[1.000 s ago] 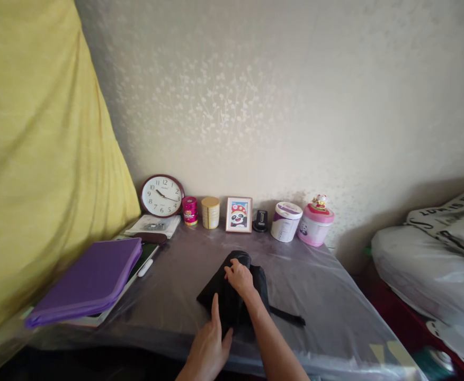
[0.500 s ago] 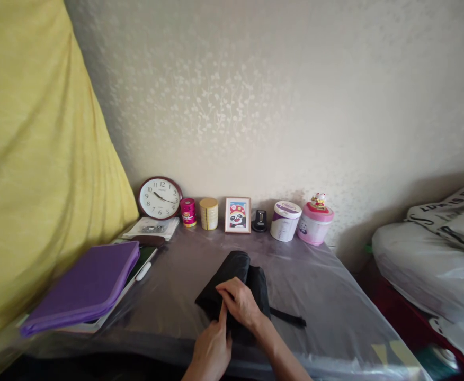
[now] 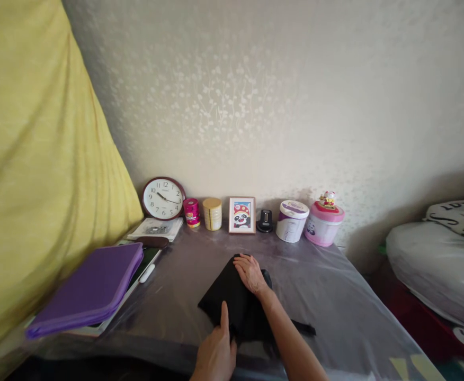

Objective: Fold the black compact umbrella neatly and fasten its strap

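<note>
While resting the right hand flat, unclamped, on the black cloth near the table's front edge, cannot tell if pinching with the left hand; seems partly folded, with strap left loose

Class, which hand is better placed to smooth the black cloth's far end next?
The right hand seems better placed: its fingers rest on the black cloth at its far end, while the left hand is at the near edge.
</note>
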Demonstrator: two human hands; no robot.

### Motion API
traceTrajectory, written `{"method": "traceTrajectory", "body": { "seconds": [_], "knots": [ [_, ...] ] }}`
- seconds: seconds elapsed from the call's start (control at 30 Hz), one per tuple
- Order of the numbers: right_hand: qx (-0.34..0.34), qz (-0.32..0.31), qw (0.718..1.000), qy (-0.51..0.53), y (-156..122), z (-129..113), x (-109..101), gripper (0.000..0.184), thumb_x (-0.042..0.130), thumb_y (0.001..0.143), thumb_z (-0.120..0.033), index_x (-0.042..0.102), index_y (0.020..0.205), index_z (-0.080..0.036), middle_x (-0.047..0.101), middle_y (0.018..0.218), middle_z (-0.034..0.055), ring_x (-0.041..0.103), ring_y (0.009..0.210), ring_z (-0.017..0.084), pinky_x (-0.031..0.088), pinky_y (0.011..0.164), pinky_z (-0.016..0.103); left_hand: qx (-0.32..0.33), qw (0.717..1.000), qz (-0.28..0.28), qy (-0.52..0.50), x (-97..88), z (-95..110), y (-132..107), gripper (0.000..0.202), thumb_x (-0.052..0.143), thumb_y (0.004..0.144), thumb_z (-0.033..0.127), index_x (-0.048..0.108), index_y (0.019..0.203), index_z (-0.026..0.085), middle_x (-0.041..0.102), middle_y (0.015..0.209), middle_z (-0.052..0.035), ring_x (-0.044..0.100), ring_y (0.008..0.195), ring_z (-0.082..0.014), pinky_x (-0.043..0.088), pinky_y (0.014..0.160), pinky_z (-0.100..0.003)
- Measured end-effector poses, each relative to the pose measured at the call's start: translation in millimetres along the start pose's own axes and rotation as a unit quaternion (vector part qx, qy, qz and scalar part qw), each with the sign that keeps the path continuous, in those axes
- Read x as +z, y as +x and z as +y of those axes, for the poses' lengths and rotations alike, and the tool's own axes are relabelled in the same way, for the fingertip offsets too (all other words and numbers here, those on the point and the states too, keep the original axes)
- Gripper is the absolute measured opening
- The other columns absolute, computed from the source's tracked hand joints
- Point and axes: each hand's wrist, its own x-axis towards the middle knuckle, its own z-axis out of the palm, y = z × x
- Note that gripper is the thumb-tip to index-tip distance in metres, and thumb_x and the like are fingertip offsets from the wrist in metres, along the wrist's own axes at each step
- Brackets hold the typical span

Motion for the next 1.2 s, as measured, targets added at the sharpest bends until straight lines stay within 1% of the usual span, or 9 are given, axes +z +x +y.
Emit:
{"method": "traceTrajectory", "body": {
  "seconds": [0.2, 0.3, 0.4, 0.57, 0.7, 0.8, 0.9, 1.07, 1.2],
  "knots": [
    [0.157, 0.045, 0.985, -0.051, 14.9, 19.5, 1.9, 0.027, 0.042, 0.085, -0.025, 0.062, 0.102, -0.018, 0.060, 0.111, 0.0087, 0.051, 0.108, 0.022, 0.034, 0.093, 0.037, 0.004, 1.000, -0.015, -0.020, -0.8, -1.6, 0.8, 0.069, 0.034, 0.084, 0.024, -0.007, 0.138, 0.012, 0.063, 0.100, -0.0131, 0.060, 0.087, -0.0229, 0.040, 0.074, -0.033],
    [0.197, 0.079, 0.975, -0.060, 1.4, 27.0, -8.2, 0.029, 0.041, 0.083, -0.021, 0.061, 0.101, -0.011, 0.060, 0.109, 0.0145, 0.052, 0.105, 0.024, 0.035, 0.091, 0.038, 0.009, 1.000, -0.004, -0.022, -0.8, -1.7, -0.3, 0.069, 0.035, 0.083, 0.024, -0.005, 0.138, 0.010, 0.063, 0.097, -0.0137, 0.060, 0.087, -0.0224, 0.040, 0.074, -0.032],
    [0.215, 0.100, 0.970, -0.058, -22.8, 31.6, -23.3, 0.029, 0.040, 0.081, -0.017, 0.061, 0.099, -0.014, 0.062, 0.103, 0.0103, 0.055, 0.099, 0.020, 0.039, 0.088, 0.033, 0.010, 1.000, 0.005, -0.029, -1.2, -2.5, -1.8, 0.069, 0.037, 0.083, 0.023, -0.002, 0.138, 0.008, 0.064, 0.094, -0.0140, 0.060, 0.086, -0.0230, 0.040, 0.073, -0.032],
    [0.135, 0.104, 0.985, -0.012, -59.8, 14.4, -41.2, 0.026, 0.039, 0.082, -0.021, 0.063, 0.093, -0.020, 0.064, 0.096, 0.0054, 0.057, 0.092, 0.017, 0.042, 0.086, 0.031, 0.025, 0.996, 0.003, -0.083, -4.2, -7.4, -0.3, 0.069, 0.037, 0.083, 0.025, -0.001, 0.138, 0.008, 0.064, 0.096, -0.0153, 0.060, 0.087, -0.0240, 0.040, 0.074, -0.032],
    [0.022, 0.016, 1.000, -0.012, -73.5, -5.2, -45.6, 0.021, 0.047, 0.082, -0.025, 0.066, 0.090, -0.024, 0.062, 0.106, 0.0045, 0.051, 0.105, 0.018, 0.037, 0.092, 0.033, 0.028, 0.985, -0.026, -0.167, -11.8, -14.0, 3.4, 0.069, 0.037, 0.082, 0.025, 0.000, 0.138, 0.008, 0.061, 0.103, -0.0175, 0.061, 0.082, -0.0212, 0.042, 0.073, -0.029],
    [0.042, -0.044, 0.997, -0.053, -77.0, -10.1, -50.5, 0.019, 0.050, 0.080, -0.022, 0.068, 0.084, -0.025, 0.064, 0.101, 0.0034, 0.052, 0.102, 0.020, 0.039, 0.088, 0.033, 0.027, 0.977, -0.041, -0.206, -19.4, -18.6, 3.0, 0.065, 0.035, 0.083, 0.029, 0.002, 0.138, 0.012, 0.059, 0.109, -0.0155, 0.062, 0.068, -0.0151, 0.044, 0.066, -0.024],
    [0.075, -0.025, 0.995, -0.066, -79.1, -14.2, -56.3, 0.022, 0.048, 0.081, -0.023, 0.067, 0.092, -0.024, 0.062, 0.106, 0.0049, 0.051, 0.102, 0.020, 0.038, 0.089, 0.033, 0.020, 0.968, -0.064, -0.244, -24.7, -20.6, 0.8, 0.064, 0.031, 0.084, 0.035, 0.001, 0.137, 0.017, 0.061, 0.100, -0.0122, 0.058, 0.048, -0.0117, 0.045, 0.050, -0.023],
    [0.023, -0.078, 0.997, 0.013, -89.9, -25.5, -57.8, 0.021, 0.047, 0.082, -0.027, 0.067, 0.085, -0.023, 0.064, 0.101, 0.0033, 0.054, 0.098, 0.017, 0.040, 0.087, 0.028, 0.007, 0.953, -0.087, -0.289, -27.8, -20.2, -2.0, 0.064, 0.030, 0.083, 0.037, -0.005, 0.136, 0.023, 0.059, 0.093, -0.0094, 0.051, 0.036, -0.0091, 0.039, 0.035, -0.021],
    [0.142, 0.019, 0.990, 0.012, -98.0, -11.6, -57.0, 0.024, 0.042, 0.083, -0.027, 0.064, 0.089, -0.022, 0.064, 0.096, 0.0049, 0.058, 0.092, 0.017, 0.041, 0.085, 0.028, 0.011, 0.927, -0.112, -0.357, -30.6, -25.3, -3.1, 0.063, 0.032, 0.083, 0.042, 0.000, 0.135, 0.027, 0.055, 0.071, 0.0004, 0.048, 0.034, -0.0076, 0.039, 0.035, -0.019]
  ]
}}
